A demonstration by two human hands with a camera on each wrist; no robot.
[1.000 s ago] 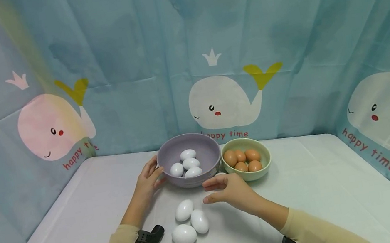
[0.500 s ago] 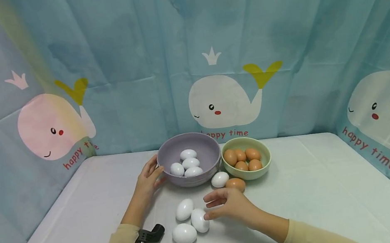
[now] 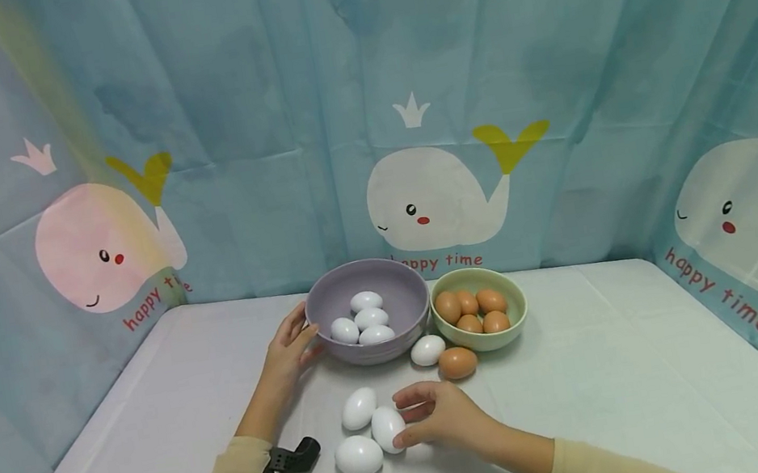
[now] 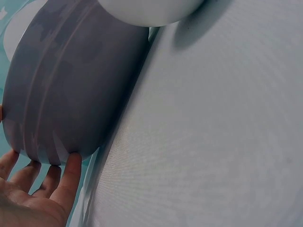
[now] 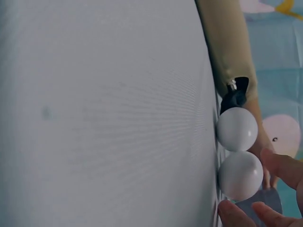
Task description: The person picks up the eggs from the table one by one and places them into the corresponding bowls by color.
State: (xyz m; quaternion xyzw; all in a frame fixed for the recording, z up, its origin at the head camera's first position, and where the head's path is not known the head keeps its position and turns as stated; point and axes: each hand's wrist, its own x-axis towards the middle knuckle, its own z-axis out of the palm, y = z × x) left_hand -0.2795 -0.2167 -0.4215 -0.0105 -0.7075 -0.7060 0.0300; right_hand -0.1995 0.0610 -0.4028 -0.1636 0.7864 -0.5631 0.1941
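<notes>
A purple bowl (image 3: 326, 351) holding several white eggs (image 3: 371, 318) stands at the table's back. My left hand (image 3: 285, 354) rests against its left side; fairly straight fingers (image 4: 71, 175) touch the outer wall in the left wrist view. My right hand (image 3: 443, 416) is spread around the right-hand white egg (image 3: 387, 430) of three in front, thumb overlapping its lower edge in the head view. In the right wrist view, thumb and fingertips stand close about a white egg (image 5: 240, 176); firm contact cannot be told. Two more white eggs, one farther (image 3: 358, 409) and one nearer (image 3: 358, 457), lie beside it.
A green bowl (image 3: 519, 318) with several brown eggs (image 3: 491, 301) adjoins the purple bowl. In front of the bowls lie a white egg (image 3: 429, 350) and a brown egg (image 3: 457, 363). A whale-print curtain (image 3: 259, 222) hangs behind the white table (image 3: 626, 363).
My right hand has moved toward me from near the bowls to the group of three white eggs, uncovering the brown egg and the white egg before the bowls. My left hand stays put.
</notes>
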